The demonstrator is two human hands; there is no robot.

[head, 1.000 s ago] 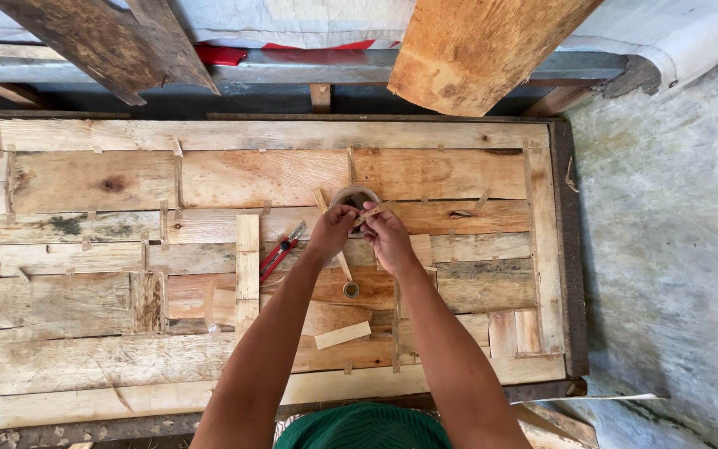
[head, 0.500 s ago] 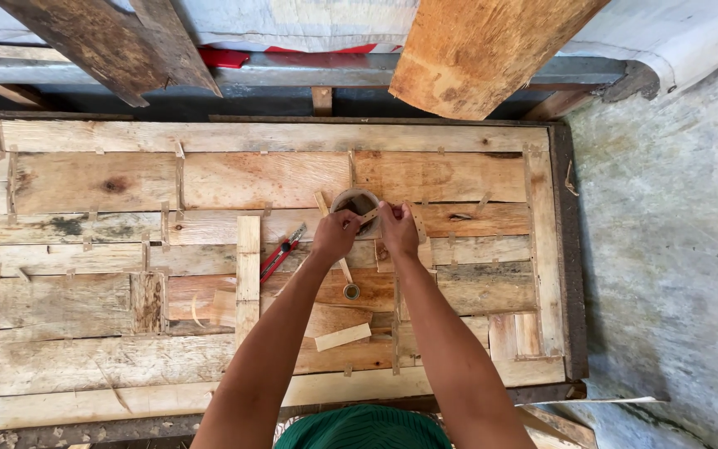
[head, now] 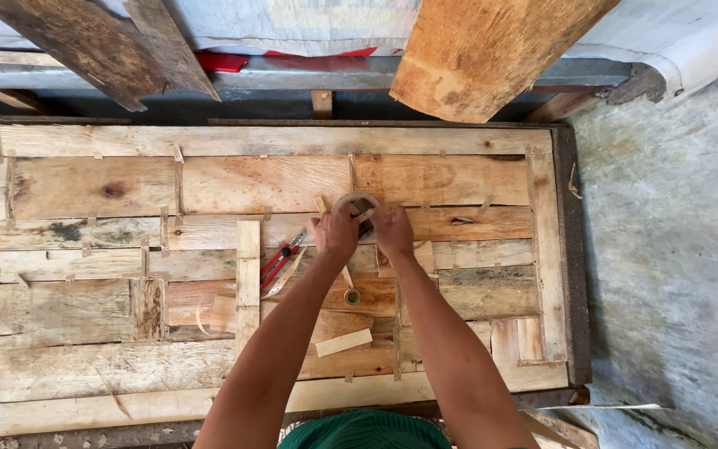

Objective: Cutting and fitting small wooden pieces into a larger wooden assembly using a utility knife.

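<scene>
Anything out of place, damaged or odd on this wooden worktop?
Nothing spilled or broken. The worktop is patched from uneven, stained boards. Both hands, left hand and right hand, hold a tape roll; red pliers and loose offcuts lie nearby.

Red-handled pliers (head: 282, 254) just left; right boards (head: 475, 179) bare.

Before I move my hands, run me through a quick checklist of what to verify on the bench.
1. Both hands on the tape roll: ok, left hand and right hand meet at it.
2. Tape end found: cannot tell, fingers cover it.
3. Red-handled cutter clear of the hands: ok, it lies just beside the left wrist.
4. Small ring out of the way: ok, it sits between the forearms.
5. Loose wood offcut away from the arms: not ok, it lies under them.
</scene>
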